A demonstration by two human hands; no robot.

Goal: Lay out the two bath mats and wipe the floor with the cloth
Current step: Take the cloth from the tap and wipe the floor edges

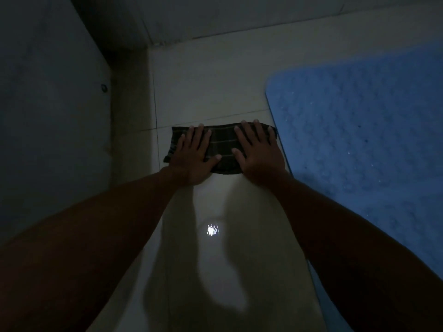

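Head view: both palms, left hand [194, 156] and right hand [259, 153], press flat with fingers spread on the plaid cloth [221, 146] mid-floor [215, 92], wiping underway. One blue bath mat [364, 140] lies right; the second is possibly outside the dim frame.

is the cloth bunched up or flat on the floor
Flat: the cloth lies as a smooth strip on the floor, the left hand and right hand pressing it.

Dark plaid cloth [221, 149] (folded), blue mat [364, 144] beside
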